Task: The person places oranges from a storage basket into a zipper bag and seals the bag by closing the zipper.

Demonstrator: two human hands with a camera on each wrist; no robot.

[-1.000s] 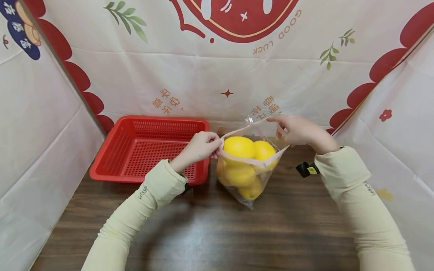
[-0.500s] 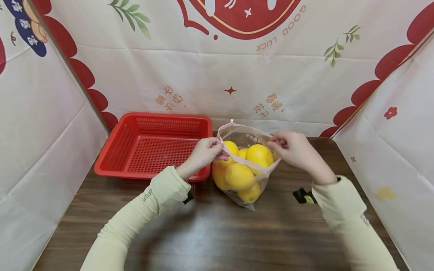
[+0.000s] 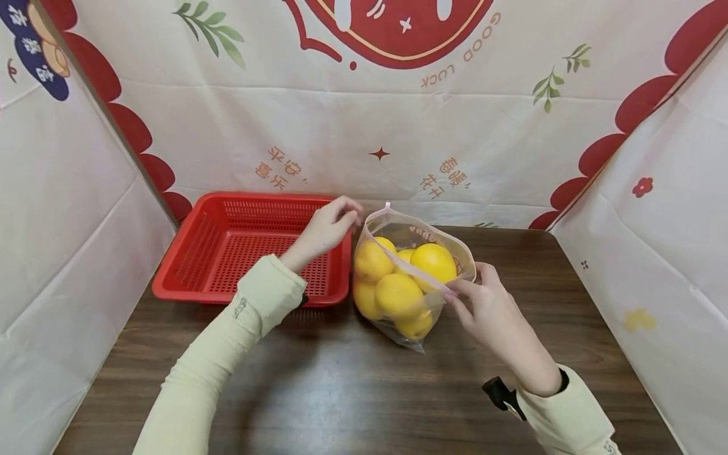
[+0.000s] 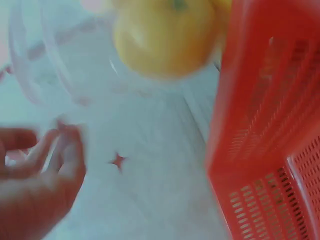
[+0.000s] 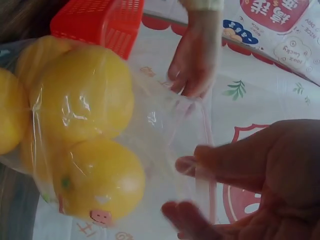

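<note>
A clear zip bag (image 3: 423, 313) with a pink rim stands with its mouth wide open. Inside are several round yellow fruits (image 3: 398, 296), some with green spots at the stem; their kind is not certain. At the bag's right corner, my right hand (image 3: 497, 316) pinches the rim. The right wrist view shows its fingertips (image 5: 186, 166) against the clear film. My left hand (image 3: 327, 227) is off the bag, fingers loosely bent and holding nothing, between the bag's left side and the red plastic basket (image 3: 165, 287). The left wrist view is blurred.
The basket, with slotted sides, stands immediately left of the bag on a dark wood table (image 3: 341, 392). A white printed cloth (image 3: 330, 139) hangs behind, with white side panels at left and right.
My left hand has let go of the bag's left rim and moved up and left. My right hand has come down and nearer along the right rim. The fruits have settled lower in the bag.
</note>
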